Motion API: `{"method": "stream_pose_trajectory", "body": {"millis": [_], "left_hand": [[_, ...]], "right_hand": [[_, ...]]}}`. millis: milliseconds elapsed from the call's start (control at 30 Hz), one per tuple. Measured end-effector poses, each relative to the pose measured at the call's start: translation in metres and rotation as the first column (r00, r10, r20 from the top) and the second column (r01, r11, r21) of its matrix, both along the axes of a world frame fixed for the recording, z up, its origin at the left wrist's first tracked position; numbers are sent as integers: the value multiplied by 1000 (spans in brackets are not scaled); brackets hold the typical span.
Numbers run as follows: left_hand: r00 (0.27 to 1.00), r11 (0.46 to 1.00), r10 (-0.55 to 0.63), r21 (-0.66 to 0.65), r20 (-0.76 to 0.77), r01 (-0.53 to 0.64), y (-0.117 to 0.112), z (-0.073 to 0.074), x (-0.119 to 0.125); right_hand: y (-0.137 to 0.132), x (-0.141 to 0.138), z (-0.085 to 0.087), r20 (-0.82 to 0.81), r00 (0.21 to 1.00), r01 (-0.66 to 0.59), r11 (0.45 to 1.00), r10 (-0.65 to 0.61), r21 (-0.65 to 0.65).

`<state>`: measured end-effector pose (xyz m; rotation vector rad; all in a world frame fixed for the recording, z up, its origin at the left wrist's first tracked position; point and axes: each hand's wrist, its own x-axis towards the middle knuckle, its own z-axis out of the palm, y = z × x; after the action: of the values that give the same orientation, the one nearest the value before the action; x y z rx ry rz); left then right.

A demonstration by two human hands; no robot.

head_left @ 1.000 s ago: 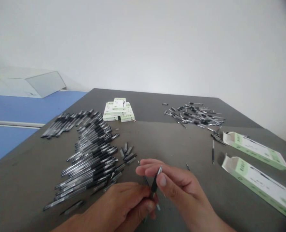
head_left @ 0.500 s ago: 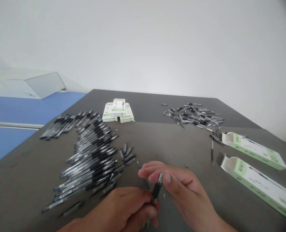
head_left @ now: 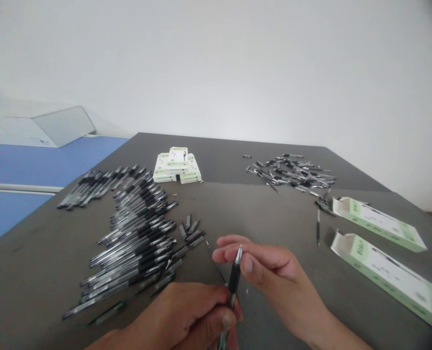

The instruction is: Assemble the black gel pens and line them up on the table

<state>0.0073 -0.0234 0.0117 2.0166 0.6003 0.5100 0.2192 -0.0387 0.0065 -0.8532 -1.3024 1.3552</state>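
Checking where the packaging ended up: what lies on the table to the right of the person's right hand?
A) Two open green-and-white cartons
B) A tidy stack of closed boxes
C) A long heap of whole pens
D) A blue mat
A: one green-and-white carton and another green-and-white carton lie open on the dark table, to the right of the right hand that pinches a black pen.

Dark grey table [head_left: 259,214], black pens [head_left: 135,238], loose pen parts [head_left: 292,172], green-white boxes [head_left: 378,223]
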Motion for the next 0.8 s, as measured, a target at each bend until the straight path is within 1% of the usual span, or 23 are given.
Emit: {"method": "stream_pose_trajectory", "body": {"millis": [133, 267, 333, 433, 467, 533, 600, 633, 800], "left_hand": [[1000, 1000, -16, -17, 3, 16, 5, 0, 1], [999, 1000, -30, -6, 19, 30, 9, -4, 3], [1000, 1000, -9, 5, 26, 9, 9, -7, 3], [999, 1000, 3, -15, 32, -3, 7, -7, 2], [1000, 1000, -4, -31, 28, 5, 6, -7, 2], [999, 998, -30, -58, 19, 31, 3, -5, 1], [1000, 997, -30, -68, 6, 31, 2, -3, 0], [1000, 997, -26, -69, 9, 26, 2, -3, 0], [999, 999, -21, -44, 36, 23, 6, -5, 1]], "right_hand": [[2, 2, 1, 41, 997, 68, 998, -67, -15], [0, 0, 1, 60, 992, 110, 994, -111, 12], [-1, -2, 1, 70, 989, 128, 992, -129, 20], [-2, -4, 0, 27, 986, 164, 986, -163, -15], [-2, -4, 1, 7, 988, 157, 987, -157, -32], [-2, -4, 1, -16, 996, 92, 995, -93, -48], [-1, -3, 3, -9, 1000, 25, 998, -26, -49], [-1, -2, 4, 3, 1000, 11, 999, -11, -49], [1, 1, 3, 18, 997, 71, 995, -70, -74]]}}
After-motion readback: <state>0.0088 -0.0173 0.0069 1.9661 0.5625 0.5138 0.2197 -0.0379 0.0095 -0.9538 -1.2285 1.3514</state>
